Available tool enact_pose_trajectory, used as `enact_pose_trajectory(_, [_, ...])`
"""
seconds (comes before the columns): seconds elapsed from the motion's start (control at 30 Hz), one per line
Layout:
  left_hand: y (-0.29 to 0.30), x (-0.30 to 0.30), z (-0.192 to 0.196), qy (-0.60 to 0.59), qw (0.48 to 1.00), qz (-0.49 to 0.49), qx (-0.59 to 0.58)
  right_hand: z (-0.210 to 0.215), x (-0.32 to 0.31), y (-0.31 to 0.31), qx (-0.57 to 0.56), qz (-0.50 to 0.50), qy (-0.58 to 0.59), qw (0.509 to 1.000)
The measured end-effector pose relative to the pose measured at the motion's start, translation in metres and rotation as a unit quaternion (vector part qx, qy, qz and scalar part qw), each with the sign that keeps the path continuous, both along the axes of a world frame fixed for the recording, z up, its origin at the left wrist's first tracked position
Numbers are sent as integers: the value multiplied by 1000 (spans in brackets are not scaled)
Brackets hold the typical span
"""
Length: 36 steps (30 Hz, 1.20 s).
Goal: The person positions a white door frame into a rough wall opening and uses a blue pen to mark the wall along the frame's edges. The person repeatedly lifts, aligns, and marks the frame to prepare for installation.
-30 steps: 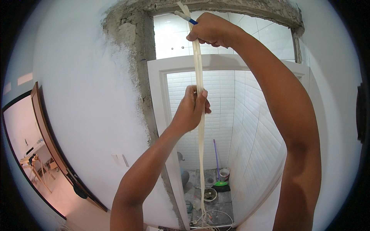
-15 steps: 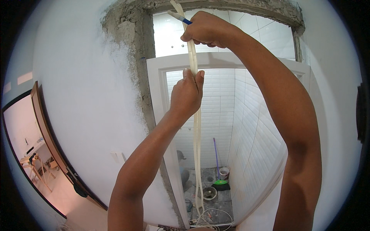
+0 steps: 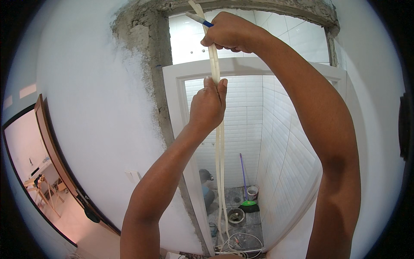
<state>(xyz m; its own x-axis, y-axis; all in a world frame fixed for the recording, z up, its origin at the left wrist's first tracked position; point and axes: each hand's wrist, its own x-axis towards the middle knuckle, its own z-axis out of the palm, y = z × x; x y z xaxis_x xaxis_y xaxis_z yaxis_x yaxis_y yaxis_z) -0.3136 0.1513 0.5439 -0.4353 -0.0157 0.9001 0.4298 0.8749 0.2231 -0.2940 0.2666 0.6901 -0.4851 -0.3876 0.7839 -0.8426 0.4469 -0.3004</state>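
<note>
Wall: white, fills the left; raw grey plaster edge runs up beside the opening.
Door frame: white, set in the opening; a tiled room lies beyond, far and below.
Right hand: raised high at the lintel, fingers closed around the top of the strips, with a blue-tipped pen tucked in the same fist.
Left hand: lower, just under the right, thumb and fingers pinched shut on the strips.
Strips: pale cream, thin and flat, two or three together; they hang from the right hand, pass through the left and trail down to loose coils on the far floor.
Doing it well: I'd judge the thing is to keep the top fist fixed, let the lower pinch slide straight down so the strips stay flat and untwisted, and not let the pen slip.
Floor things: a broom with purple handle and green head, a small white bucket, a round dark pot.
Packages, labels, signs: none I can make out.
</note>
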Motion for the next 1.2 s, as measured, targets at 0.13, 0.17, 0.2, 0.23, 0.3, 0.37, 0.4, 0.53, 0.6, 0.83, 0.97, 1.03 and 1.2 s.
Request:
enact_pose_trajectory(0.13, [0, -1, 0, 6, 1000, -2, -6, 0, -2, 0, 11, -3, 2, 1000])
enact_pose_trajectory(0.17, [0, -1, -1, 4, 1000, -4, -6, 0, -2, 0, 9, -5, 1, 1000])
enact_pose_trajectory(0.2, [0, -1, -1, 3, 1000, -5, -6, -1, -3, 0, 6, -6, 0, 1000])
enact_pose_trajectory(0.23, [0, -1, -1, 1, 1000, -7, -7, -1, -3, 0, 4, -8, -1, 1000])
enact_pose_trajectory(0.3, [0, -2, -1, 3, 1000, -7, -5, -1, -3, 0, 2, -10, -1, 1000])
enact_pose_trajectory(0.37, [0, -2, -1, 4, 1000, -6, -4, -1, -3, 0, 3, -9, -1, 1000])
enact_pose_trajectory(0.4, [0, -2, -1, 3, 1000, -5, -5, -1, -3, 1, 5, -6, -2, 1000])
enact_pose_trajectory(0.53, [1, -2, -1, 11, 1000, -6, -3, 0, -3, 1, 9, -5, -5, 1000])
enact_pose_trajectory(0.6, [0, -2, -1, 7, 1000, 0, -1, -1, -3, 1, 4, -1, -5, 1000])
enact_pose_trajectory(0.83, [0, -3, -1, 0, 1000, 5, -7, 1, -9, -2, 9, -14, -13, 1000])
enact_pose_trajectory(0.97, [-1, -4, -1, -3, 1000, 2, -2, 1, -11, -3, 7, -12, -6, 1000])
enact_pose_trajectory(1.03, [-1, -4, -1, -5, 1000, 1, -1, 1, -11, -3, 9, -10, -5, 1000])
enact_pose_trajectory(1.2, [-1, -5, -1, -4, 1000, 5, -4, 0, -12, -2, 11, -10, -8, 1000])
